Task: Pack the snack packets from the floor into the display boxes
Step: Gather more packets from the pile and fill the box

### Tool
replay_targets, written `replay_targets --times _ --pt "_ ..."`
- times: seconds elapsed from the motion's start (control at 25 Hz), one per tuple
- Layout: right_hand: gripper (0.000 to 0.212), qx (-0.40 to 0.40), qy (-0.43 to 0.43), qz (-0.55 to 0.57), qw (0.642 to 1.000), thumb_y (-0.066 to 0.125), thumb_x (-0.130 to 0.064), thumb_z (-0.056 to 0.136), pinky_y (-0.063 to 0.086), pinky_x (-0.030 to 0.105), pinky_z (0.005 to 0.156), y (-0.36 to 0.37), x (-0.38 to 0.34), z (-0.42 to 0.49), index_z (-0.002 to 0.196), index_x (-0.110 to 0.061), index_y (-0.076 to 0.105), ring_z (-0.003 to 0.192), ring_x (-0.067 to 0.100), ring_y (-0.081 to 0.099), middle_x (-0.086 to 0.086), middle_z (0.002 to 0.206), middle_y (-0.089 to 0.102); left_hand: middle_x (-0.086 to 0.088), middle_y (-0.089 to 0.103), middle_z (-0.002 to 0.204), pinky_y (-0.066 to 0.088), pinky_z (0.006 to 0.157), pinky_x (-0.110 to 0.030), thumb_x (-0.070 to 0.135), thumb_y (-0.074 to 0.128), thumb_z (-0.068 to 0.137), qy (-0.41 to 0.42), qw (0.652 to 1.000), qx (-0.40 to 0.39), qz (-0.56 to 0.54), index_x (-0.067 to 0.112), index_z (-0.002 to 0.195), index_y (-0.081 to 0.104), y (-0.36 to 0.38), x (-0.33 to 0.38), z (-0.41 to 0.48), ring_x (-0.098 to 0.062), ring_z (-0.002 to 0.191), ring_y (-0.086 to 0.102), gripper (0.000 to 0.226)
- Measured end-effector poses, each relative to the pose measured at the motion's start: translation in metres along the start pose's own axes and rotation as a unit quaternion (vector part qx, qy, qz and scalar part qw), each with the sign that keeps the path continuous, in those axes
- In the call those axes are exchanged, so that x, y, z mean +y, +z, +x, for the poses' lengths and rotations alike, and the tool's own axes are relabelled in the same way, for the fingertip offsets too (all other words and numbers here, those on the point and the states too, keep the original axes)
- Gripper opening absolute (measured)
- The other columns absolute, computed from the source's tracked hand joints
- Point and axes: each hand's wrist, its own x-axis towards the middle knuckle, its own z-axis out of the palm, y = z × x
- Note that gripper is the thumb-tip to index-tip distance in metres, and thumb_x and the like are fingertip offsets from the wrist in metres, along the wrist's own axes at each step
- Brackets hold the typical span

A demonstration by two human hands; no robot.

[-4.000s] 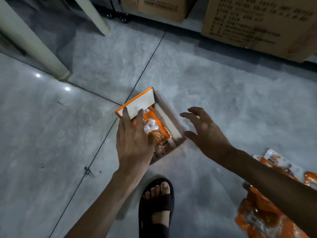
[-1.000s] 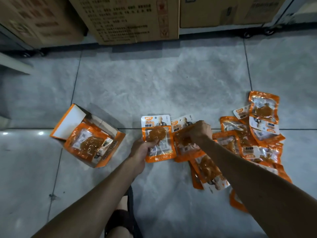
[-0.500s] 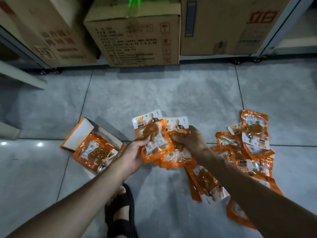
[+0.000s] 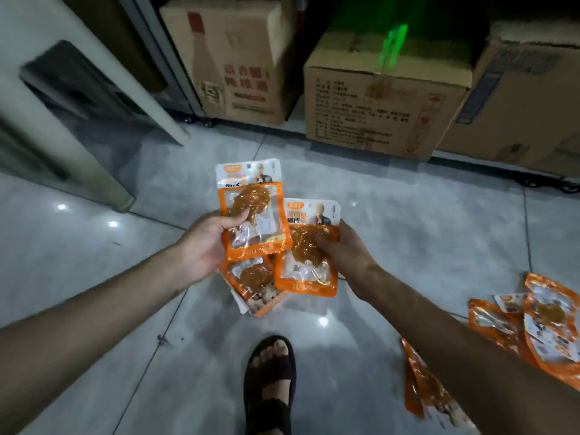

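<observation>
Two packets are up off the floor, one in each hand, above a display box that shows only in part beneath them. At far left a pale post stands on the grey floor, well apart from the work. The left hand pinches its packet by the left edge, thumb on the clear window, so the packet stands nearly upright. Just below it the box lies tilted on the floor with another packet already showing in its mouth. The right hand grips the second packet by its right side, fingers curled over the front; its left edge overlaps the first one's lower corner. A sandalled foot is planted below the box. At far right more loose packets wait in a heap on the floor, partly behind the right forearm.

Risks, as I judge them: both grips sit on one slick edge, so a packet may swing and slip out on the way down. The box is light, tilted and unsteadied, since both hands are full; pushing two packets in at once could shove it along the tile or catch on the packet already inside and crumple. The foot stands near enough to nudge the box.
</observation>
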Motion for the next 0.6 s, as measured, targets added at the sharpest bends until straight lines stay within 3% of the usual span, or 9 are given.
replay_targets --times 0.12,0.28,0.44,0.52,0.6 --pt "0.03 -0.026 0.019 -0.084 0.996 0.06 -0.006 0.09 0.056 0.041 0.09 0.03 0.019 0.026 0.118 -0.016 0.061 0.102 0.026 0.068 0.007 0.107 0.072 -0.016 0.064 0.134 0.053 0.099 -0.042 0.017 0.057 0.095 0.057 0.991 0.078 -0.094 0.003 0.136 0.058 -0.067 -0.025 0.013 -0.032 0.121 0.063 0.043" --pt "0.033 -0.106 -0.023 -0.104 0.989 0.061 -0.008 0.091 0.055 0.033 0.087 0.081 0.019 0.075 0.123 -0.016 0.06 0.097 0.017 0.068 0.005 0.108 0.07 -0.01 0.07 0.123 0.06 0.087 -0.034 0.02 0.052 0.098 0.08 0.953 0.177 -0.231 0.009 0.127 0.063 -0.116 -0.077 0.036 -0.02 0.099 0.073 0.033" --pt "0.056 -0.222 -0.028 -0.143 0.964 0.06 -0.003 0.091 0.052 0.023 0.089 0.101 0.058 0.092 0.141 -0.023 0.045 0.107 0.006 0.063 -0.005 0.129 0.059 -0.007 0.066 0.131 0.056 0.095 -0.035 0.025 0.052 0.092 0.127 0.918 0.184 -0.328 0.007 0.138 0.055 -0.129 -0.099 0.053 -0.019 0.105 0.07 0.049" --pt "0.056 -0.223 -0.033 -0.239 0.944 0.063 -0.007 0.088 0.048 0.031 0.101 0.103 0.079 0.094 0.139 -0.025 0.046 0.117 0.012 0.058 -0.004 0.135 0.055 -0.007 0.064 0.133 0.054 0.098 -0.034 0.026 0.055 0.087 0.143 0.909 0.189 -0.341 0.01 0.143 0.051 -0.128 -0.105 0.059 -0.02 0.113 0.067 0.058" --pt "0.05 -0.171 -0.026 -0.313 0.934 0.065 -0.016 0.089 0.043 0.029 0.101 0.107 0.088 0.092 0.136 -0.022 0.048 0.12 0.017 0.055 -0.001 0.132 0.056 -0.01 0.058 0.142 0.05 0.104 -0.037 0.028 0.057 0.088 0.132 0.917 0.194 -0.322 0.009 0.147 0.046 -0.123 -0.112 0.063 -0.025 0.127 0.059 0.063"
